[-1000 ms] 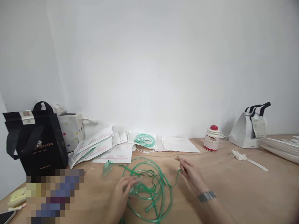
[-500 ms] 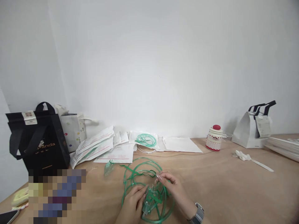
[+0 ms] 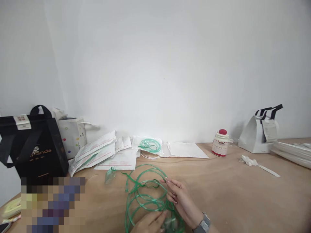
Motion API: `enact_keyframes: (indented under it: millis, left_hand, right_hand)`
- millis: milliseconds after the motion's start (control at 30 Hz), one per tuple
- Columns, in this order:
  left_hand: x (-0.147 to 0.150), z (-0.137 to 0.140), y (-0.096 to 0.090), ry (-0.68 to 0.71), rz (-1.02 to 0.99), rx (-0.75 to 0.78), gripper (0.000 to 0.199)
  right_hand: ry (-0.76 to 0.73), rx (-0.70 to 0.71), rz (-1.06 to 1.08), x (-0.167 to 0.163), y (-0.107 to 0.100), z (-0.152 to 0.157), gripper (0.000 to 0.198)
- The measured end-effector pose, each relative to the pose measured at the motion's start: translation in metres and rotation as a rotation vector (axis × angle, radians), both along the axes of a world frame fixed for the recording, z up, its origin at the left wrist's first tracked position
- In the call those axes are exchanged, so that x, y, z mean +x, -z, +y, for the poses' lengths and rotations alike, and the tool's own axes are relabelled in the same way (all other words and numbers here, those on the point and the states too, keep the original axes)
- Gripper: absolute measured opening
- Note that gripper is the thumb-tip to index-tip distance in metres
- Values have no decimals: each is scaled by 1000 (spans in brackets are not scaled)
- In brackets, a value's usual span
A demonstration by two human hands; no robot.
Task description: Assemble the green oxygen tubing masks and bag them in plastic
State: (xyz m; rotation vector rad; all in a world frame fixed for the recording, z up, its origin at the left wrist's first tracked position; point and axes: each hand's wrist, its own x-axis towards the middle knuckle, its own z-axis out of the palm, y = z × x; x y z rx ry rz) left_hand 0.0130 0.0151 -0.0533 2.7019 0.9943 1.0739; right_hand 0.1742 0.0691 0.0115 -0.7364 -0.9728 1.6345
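Note:
A clear green oxygen mask (image 3: 170, 223) is at the bottom edge, partly cut off. My left hand (image 3: 149, 222) is closed at its left side, fingers curled against it. Above it, my right hand (image 3: 178, 194) pinches a thin dark green strap (image 3: 153, 182) between thumb and forefinger. Its other fingers are bent inward, and a watch is on the wrist. Loops of green tubing (image 3: 145, 165) lie on the table around and behind both hands. A flat green band crosses the tubing on the left.
A small clear mask (image 3: 110, 175) lies to the left. Behind are white packets (image 3: 97, 150), a bagged tubing coil (image 3: 149, 145) and a flat white packet (image 3: 187, 149). A black bag (image 3: 41, 145) stands left; a red-lidded jar (image 3: 220, 144) and white bag (image 3: 257, 134) stand right.
The mask and my left hand have moved down and right, towards the bottom edge. More tubing shows behind them. My right hand stays near its place, and the view has shifted slightly.

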Motion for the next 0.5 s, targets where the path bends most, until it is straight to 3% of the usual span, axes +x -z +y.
enact_keyframes:
  millis: [200,400,500]
  left_hand:
    - [-9,1,-17,-227,-258,-270,28]
    - [-12,0,-15,-286,-360,-348,28]
    - [-13,1,-9,-302,-469,-502,29]
  right_hand:
    - [-19,40,-43,3,5,5,32]
    - [93,397,-408,-7,18,-3,29]
    - [51,412,-483,-13,23,-12,29]
